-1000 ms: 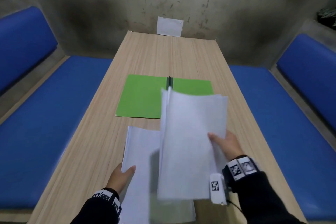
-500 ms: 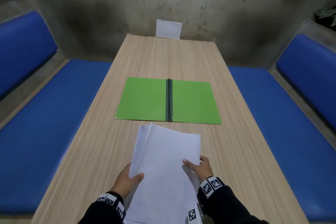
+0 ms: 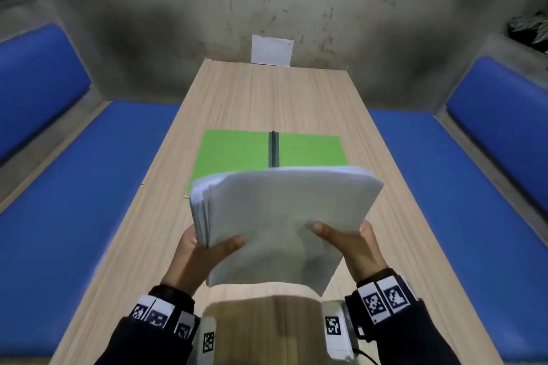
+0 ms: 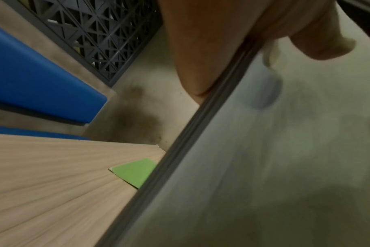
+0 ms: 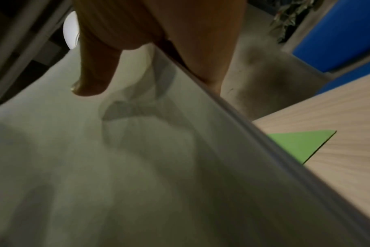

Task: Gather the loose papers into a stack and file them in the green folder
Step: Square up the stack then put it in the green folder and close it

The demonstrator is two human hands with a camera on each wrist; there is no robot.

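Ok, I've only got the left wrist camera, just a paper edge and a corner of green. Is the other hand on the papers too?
Observer: Yes. The right hand grips the paper stack at its near right side, thumb on top. The left hand grips the near left.
Operator: Is the green folder open?
Observer: It lies open and flat on the table, with its dark spine up the middle.
Operator: Any sheets lying loose?
Observer: None in sight on the table. One white sheet shows against the wall at the far end.
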